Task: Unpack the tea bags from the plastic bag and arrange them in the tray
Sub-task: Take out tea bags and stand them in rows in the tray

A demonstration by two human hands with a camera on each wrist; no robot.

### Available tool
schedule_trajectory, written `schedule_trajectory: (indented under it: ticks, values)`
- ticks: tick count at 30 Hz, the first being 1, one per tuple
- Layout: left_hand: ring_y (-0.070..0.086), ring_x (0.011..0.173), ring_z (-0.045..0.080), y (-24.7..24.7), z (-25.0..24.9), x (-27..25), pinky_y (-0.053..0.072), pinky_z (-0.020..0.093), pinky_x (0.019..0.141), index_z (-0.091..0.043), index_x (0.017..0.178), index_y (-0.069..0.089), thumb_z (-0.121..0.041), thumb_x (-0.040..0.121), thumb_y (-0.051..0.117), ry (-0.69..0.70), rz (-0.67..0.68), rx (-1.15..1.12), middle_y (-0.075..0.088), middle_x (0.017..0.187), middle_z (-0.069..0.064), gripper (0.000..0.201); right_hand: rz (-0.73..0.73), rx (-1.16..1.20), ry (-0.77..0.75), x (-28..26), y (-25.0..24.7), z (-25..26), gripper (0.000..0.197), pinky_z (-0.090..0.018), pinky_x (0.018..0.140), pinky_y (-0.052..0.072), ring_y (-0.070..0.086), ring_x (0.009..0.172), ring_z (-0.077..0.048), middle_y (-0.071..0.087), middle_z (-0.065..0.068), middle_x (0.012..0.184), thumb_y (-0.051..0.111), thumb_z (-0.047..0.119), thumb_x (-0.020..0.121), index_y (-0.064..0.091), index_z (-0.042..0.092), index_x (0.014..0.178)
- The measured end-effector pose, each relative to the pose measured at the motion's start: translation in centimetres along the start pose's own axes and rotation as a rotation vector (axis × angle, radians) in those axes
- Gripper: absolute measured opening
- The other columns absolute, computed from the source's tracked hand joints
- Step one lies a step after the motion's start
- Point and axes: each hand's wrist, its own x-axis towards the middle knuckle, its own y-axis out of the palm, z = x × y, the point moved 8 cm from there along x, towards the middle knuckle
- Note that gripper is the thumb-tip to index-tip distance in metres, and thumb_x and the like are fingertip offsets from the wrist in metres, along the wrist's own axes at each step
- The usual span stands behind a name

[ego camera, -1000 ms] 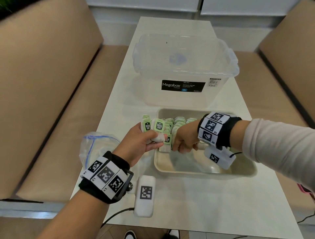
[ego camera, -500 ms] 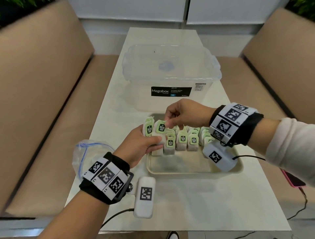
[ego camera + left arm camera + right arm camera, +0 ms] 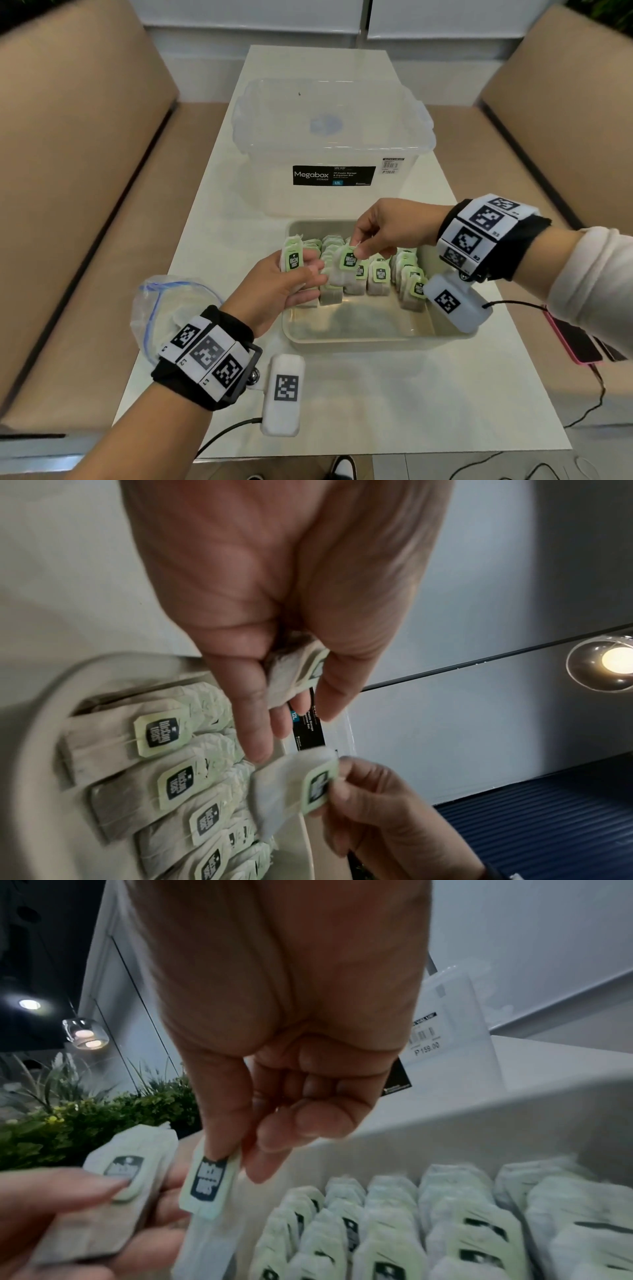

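Note:
A beige tray [image 3: 359, 337] on the white table holds several rows of tea bags [image 3: 378, 281] with green tags, standing upright in its far half. My left hand [image 3: 294, 277] hovers at the tray's left edge and grips a tea bag [image 3: 291, 258] [image 3: 294, 674] between thumb and fingers. My right hand [image 3: 373, 240] is above the rows and pinches the top of another tea bag [image 3: 347, 265] [image 3: 207, 1188] by its green tag, just right of my left fingers. The clear plastic bag [image 3: 161, 308] with a blue zip line lies left of my left wrist.
A clear lidded Megabox storage box [image 3: 332, 137] stands just behind the tray. A pink-edged phone [image 3: 575, 342] with a cable lies at the table's right edge. Tan benches flank the table. The tray's near half [image 3: 359, 318] has bare floor.
My right hand came up out of the tray, reached to my left hand and took one of its two tea bags; that bag now hangs over the rows.

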Motion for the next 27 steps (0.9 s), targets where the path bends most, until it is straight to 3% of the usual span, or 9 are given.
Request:
schedule_trajectory:
  ticks: [6, 11, 17, 21, 27]
  values:
    - [0.068, 0.096, 0.018, -0.2, 0.6, 0.3, 0.057, 0.028, 0.079, -0.007, 0.113, 0.056, -0.004, 0.092, 0.05, -0.028, -0.022, -0.01, 0.067, 0.108, 0.007, 0.022, 0.156, -0.255, 0.125, 1.8, 2.8, -3.0, 0.008, -0.017, 0.056, 0.045, 0.05, 0.039, 0.002, 0.06, 0.014, 0.049, 0.069, 0.016, 0.083, 0.066, 0.019, 0.076]
    - [0.068, 0.098, 0.018, -0.3, 0.6, 0.4, 0.056, 0.029, 0.081, -0.006, 0.115, 0.054, -0.004, 0.092, 0.049, -0.032, -0.027, -0.008, 0.067, 0.109, 0.007, 0.024, 0.238, -0.382, 0.173, 3.6, 4.7, -4.3, 0.016, -0.019, 0.054, 0.046, 0.053, 0.047, -0.009, 0.06, 0.006, 0.061, 0.067, 0.009, 0.081, 0.061, 0.02, 0.07]
    - [0.068, 0.098, 0.016, -0.4, 0.7, 0.3, 0.056, 0.029, 0.08, -0.006, 0.116, 0.054, -0.004, 0.093, 0.048, -0.034, -0.024, -0.005, 0.067, 0.111, 0.008, 0.024, 0.189, -0.471, 0.187, 4.6, 4.3, -4.6, 0.018, -0.018, 0.05, 0.045, 0.055, 0.047, -0.009, 0.062, 0.006, 0.063, 0.061, 0.009, 0.083, 0.057, 0.02, 0.07]
    - [0.068, 0.098, 0.017, -0.4, 0.8, 0.4, 0.057, 0.029, 0.08, -0.006, 0.115, 0.055, -0.004, 0.093, 0.048, -0.036, -0.021, -0.007, 0.067, 0.11, 0.007, 0.024, 0.149, -0.453, 0.208, 4.6, 4.0, -5.0, 0.009, -0.018, 0.05, 0.046, 0.054, 0.044, -0.009, 0.063, 0.005, 0.063, 0.062, 0.009, 0.082, 0.06, 0.017, 0.079]
    - [0.069, 0.097, 0.017, -0.4, 0.8, 0.3, 0.057, 0.029, 0.079, -0.008, 0.113, 0.054, -0.003, 0.092, 0.048, -0.036, -0.021, -0.019, 0.068, 0.108, 0.007, 0.022, 0.111, -0.494, 0.179, 3.7, 2.6, -4.3, 0.011, -0.018, 0.051, 0.043, 0.053, 0.052, -0.007, 0.065, 0.003, 0.076, 0.065, 0.022, 0.084, 0.064, 0.014, 0.091]
